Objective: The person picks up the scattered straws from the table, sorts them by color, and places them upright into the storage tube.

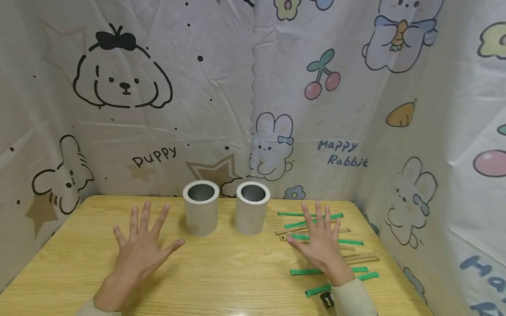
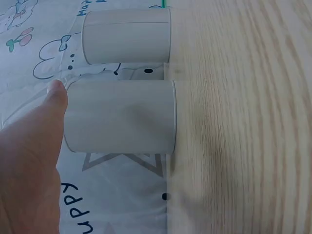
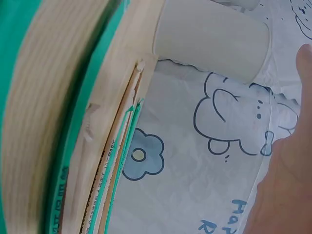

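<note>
Two pale grey cylindrical cups (image 1: 201,219) with white rims and dark insides stand upright side by side at the table's far middle. My left hand (image 1: 140,250), its fingers spread, is over the table left of the cups and holds nothing. My right hand (image 1: 322,250) is also spread, above several narrow stick packets, green (image 1: 352,242) and brown (image 1: 361,257), which it partly hides. In the left wrist view the thumb (image 2: 57,95) appears beside the nearer cup (image 2: 119,117). Packets (image 3: 105,180) lie beneath the hand in the right wrist view.
The wooden table (image 1: 221,276) meets a printed cloth (image 1: 221,114) at the back and sides. A small black object (image 1: 327,300) shows by the right sleeve (image 1: 353,298). The packets lie scattered, some crossing, along the table's right side.
</note>
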A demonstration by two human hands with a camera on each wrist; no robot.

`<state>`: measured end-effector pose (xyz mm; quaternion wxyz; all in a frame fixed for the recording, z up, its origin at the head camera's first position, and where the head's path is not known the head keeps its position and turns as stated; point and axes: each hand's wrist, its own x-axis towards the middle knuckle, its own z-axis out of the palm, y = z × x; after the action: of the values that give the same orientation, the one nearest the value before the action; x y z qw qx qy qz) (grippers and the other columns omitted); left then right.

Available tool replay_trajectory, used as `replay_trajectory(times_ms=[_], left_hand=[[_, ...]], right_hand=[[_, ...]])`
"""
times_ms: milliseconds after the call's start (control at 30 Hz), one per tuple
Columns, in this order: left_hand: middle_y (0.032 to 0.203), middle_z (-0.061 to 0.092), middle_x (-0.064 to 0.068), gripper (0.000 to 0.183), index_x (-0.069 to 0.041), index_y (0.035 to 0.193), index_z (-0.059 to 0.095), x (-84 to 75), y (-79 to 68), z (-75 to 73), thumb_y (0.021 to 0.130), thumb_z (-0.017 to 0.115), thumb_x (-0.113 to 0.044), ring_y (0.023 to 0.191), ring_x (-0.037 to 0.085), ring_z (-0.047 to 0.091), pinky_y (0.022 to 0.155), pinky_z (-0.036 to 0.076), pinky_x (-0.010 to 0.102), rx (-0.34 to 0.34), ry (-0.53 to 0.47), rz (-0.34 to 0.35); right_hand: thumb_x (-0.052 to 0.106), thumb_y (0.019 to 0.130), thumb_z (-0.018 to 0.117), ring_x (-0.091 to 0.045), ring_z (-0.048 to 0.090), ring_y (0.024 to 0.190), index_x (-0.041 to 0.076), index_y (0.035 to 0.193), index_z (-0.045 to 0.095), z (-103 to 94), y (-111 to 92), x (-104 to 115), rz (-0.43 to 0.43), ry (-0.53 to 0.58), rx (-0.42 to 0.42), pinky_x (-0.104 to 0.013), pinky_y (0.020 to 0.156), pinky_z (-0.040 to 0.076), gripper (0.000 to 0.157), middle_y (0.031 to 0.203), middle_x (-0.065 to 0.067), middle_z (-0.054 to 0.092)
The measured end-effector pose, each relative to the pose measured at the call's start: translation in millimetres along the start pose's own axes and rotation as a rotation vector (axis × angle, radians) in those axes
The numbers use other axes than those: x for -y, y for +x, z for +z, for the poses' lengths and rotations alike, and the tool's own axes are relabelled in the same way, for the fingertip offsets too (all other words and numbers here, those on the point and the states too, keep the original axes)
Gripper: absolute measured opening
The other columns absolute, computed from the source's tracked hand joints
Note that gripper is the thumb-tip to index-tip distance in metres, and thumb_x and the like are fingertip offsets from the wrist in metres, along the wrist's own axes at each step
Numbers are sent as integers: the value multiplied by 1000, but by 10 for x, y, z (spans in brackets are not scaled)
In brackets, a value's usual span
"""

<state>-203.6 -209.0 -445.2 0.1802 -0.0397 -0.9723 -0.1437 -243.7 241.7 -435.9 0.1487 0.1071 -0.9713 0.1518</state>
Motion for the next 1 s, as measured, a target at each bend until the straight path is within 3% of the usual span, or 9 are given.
replay_trajectory(times_ms=[200, 500, 700, 867, 1000], left_hand=[[169, 2, 24, 105, -30, 164, 5, -15, 115, 48, 86, 66, -67, 153, 53, 4, 107, 16, 83, -43, -130, 43], [168, 2, 27, 121, -23, 164, -4, 1, 399, 254, 82, 82, -45, 150, 57, 8, 108, 18, 83, 43, -411, 15], [168, -1, 28, 129, -27, 162, -12, -4, 583, 387, 80, 85, -42, 150, 59, 7, 109, 17, 83, 136, -594, -22], [166, 10, 27, 130, -18, 163, -11, -34, 704, 477, 79, 88, -29, 152, 53, 13, 115, 18, 77, 133, -756, 18], [162, 19, 28, 129, -16, 162, -11, -58, 759, 528, 80, 87, -23, 149, 52, 19, 114, 22, 76, 146, -822, 31]], right_hand=[[62, 91, 62, -51, -5, 155, 25, 164, 12, -61, 26, -96, 0, 67, 32, -77, 116, -1, 96, 170, -22, 2], [54, 96, 62, -58, 10, 151, 14, 161, 25, -132, -14, -299, -31, 120, 192, -83, 110, 13, 85, 166, -29, 15], [49, 94, 68, -58, 19, 148, 10, 156, 38, -113, -61, -453, -81, 178, 275, -83, 106, 24, 80, 161, -31, 27], [42, 92, 72, -56, 32, 143, 10, 153, 43, -87, -133, -584, -98, 225, 328, -77, 103, 36, 75, 157, -29, 36], [40, 89, 76, -53, 39, 138, 9, 149, 49, -103, -197, -673, -99, 292, 366, -74, 102, 39, 72, 153, -26, 43]])
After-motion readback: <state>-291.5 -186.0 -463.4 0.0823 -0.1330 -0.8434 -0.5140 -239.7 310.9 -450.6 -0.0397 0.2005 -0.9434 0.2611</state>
